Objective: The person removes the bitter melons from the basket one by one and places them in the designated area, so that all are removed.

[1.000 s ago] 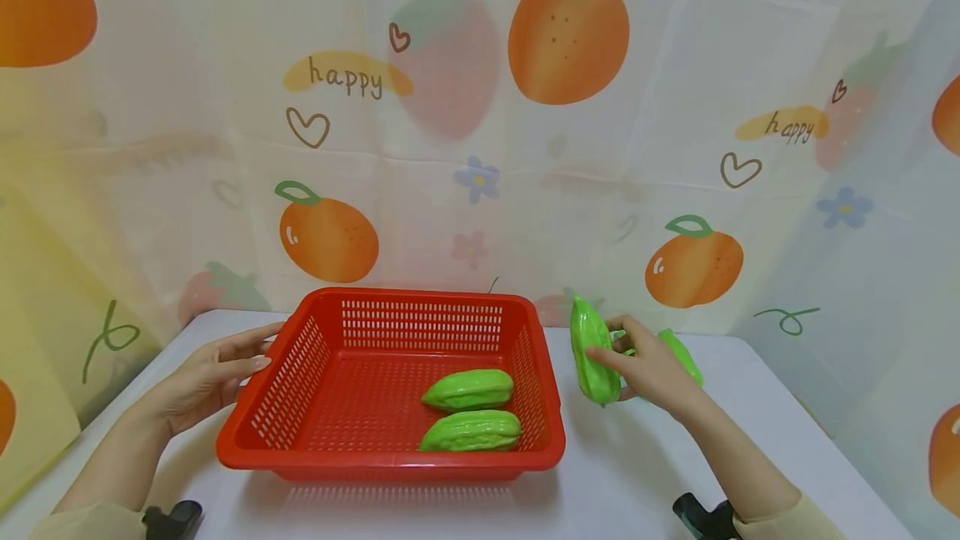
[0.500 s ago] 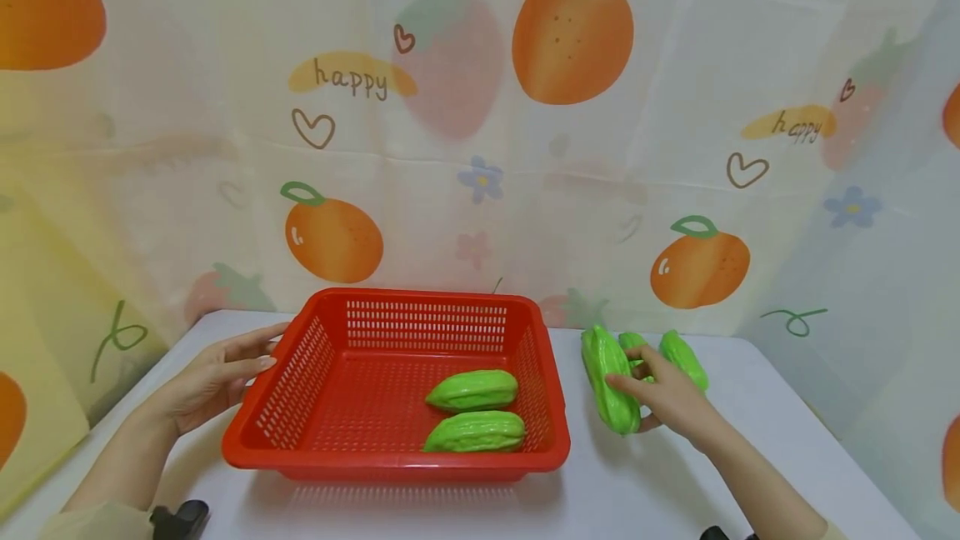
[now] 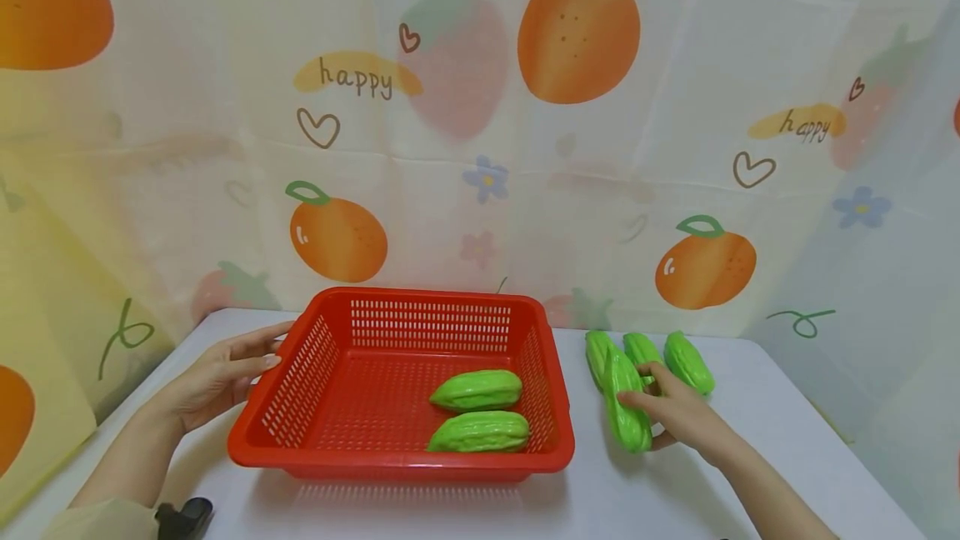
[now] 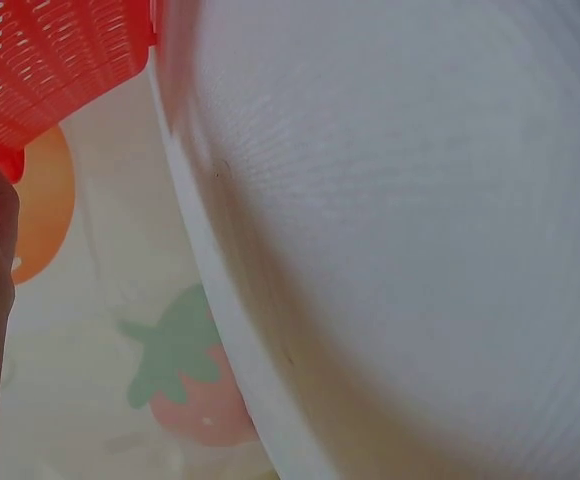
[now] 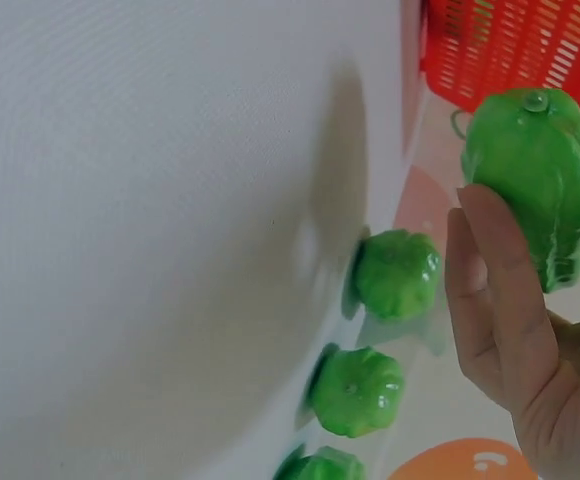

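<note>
In the head view my right hand (image 3: 686, 411) holds a green bitter melon (image 3: 628, 407) between thumb and fingers, to the right of the red basket (image 3: 401, 461). The right wrist view shows this bitter melon (image 5: 535, 170) end-on, raised off the table. Behind it, three more bitter melons stand in a row: a left one (image 3: 597, 357), partly covered, a middle one (image 3: 641, 348) and a right one (image 3: 688, 362). Two bitter melons (image 3: 477, 390) lie side by side at the basket's right. My left hand (image 3: 217, 382) touches the basket's left side with relaxed fingers; some fingertips are hidden.
The basket stands on a white table (image 3: 600, 498). A fruit-print cloth (image 3: 555, 215) hangs close behind the table's back edge. A dark wrist strap (image 3: 183, 517) shows at my left sleeve.
My right hand has moved right and toward me with the bitter melon, uncovering the ones behind. My left hand stays at the basket. The head view has shifted slightly.
</note>
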`<state>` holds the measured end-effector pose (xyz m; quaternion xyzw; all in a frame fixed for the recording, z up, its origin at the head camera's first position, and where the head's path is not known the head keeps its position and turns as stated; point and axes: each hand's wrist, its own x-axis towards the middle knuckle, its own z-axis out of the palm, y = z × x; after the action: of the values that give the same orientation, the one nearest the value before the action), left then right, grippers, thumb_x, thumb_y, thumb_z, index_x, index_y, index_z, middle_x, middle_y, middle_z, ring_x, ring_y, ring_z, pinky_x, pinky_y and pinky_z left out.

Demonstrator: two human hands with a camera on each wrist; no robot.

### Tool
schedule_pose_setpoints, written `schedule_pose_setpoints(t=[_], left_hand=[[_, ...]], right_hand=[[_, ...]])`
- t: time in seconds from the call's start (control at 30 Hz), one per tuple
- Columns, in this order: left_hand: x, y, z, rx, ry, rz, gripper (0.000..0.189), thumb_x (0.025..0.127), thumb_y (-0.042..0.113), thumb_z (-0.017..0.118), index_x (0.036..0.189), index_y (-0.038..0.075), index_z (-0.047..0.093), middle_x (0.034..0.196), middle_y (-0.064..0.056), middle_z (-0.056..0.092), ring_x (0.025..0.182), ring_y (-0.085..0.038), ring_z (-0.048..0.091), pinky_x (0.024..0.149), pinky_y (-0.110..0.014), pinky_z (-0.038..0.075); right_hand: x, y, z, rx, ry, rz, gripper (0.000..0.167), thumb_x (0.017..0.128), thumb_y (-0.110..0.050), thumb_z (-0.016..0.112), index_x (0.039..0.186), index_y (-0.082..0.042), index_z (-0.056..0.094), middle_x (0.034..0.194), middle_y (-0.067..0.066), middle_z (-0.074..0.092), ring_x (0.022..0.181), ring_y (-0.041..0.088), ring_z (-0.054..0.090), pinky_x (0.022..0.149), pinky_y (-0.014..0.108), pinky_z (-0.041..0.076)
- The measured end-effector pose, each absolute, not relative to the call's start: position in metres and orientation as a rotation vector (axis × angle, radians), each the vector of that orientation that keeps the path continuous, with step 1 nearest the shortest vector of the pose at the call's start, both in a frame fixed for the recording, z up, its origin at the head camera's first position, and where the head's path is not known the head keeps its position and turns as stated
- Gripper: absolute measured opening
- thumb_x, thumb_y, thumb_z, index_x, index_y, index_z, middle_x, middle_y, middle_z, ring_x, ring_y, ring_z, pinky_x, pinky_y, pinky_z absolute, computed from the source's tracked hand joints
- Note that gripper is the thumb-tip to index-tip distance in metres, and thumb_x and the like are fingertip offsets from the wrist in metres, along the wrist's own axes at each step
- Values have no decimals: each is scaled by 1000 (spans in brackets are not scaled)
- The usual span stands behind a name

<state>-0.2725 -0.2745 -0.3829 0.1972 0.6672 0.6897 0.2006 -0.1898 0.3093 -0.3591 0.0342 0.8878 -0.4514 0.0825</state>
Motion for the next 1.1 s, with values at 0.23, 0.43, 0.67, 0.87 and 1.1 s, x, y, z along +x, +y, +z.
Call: schedule_pose_setpoints(t=[0.23, 0.43, 0.67, 0.87, 1.1], left_hand=[[-272, -275, -383, 574, 1828, 1942, 46, 105, 9, 39, 144, 31, 48, 121, 10, 66, 103, -10, 71, 88, -32, 60], [-273, -275, -383, 620, 1775, 1956, 47, 105, 5, 36, 143, 30, 49, 126, 10, 67, 103, -11, 72, 90, -32, 59], [-273, -275, -382, 637, 1756, 1958, 49, 104, 4, 36, 144, 29, 48, 128, 10, 67, 102, -11, 73, 90, -32, 59], [-272, -275, -381, 618, 1761, 1962, 47, 104, 5, 36, 142, 30, 51, 126, 11, 67, 103, -11, 72, 89, -32, 59], [-272, -274, -381, 626, 1750, 1969, 48, 104, 4, 35, 140, 31, 52, 126, 11, 68, 102, -11, 73, 89, -31, 59]], right_hand=[[-189, 316, -362, 110, 2583, -1296, 68, 91, -32, 66, 140, 2, 34, 114, 18, 56, 93, 23, 58, 68, 42, 62], [-189, 322, -366, 151, 2519, -1288, 68, 91, -31, 66, 141, 3, 33, 121, 20, 53, 96, 26, 59, 69, 43, 62], [-188, 326, -368, 171, 2460, -1275, 65, 90, -30, 66, 138, 3, 36, 114, 16, 55, 90, 25, 59, 66, 42, 60], [-187, 328, -370, 170, 2416, -1227, 55, 91, -30, 65, 131, -1, 42, 106, 11, 58, 87, 22, 59, 63, 39, 60], [-185, 330, -372, 179, 2396, -1230, 46, 91, -29, 64, 122, -2, 43, 109, 14, 59, 87, 24, 63, 64, 41, 61]])
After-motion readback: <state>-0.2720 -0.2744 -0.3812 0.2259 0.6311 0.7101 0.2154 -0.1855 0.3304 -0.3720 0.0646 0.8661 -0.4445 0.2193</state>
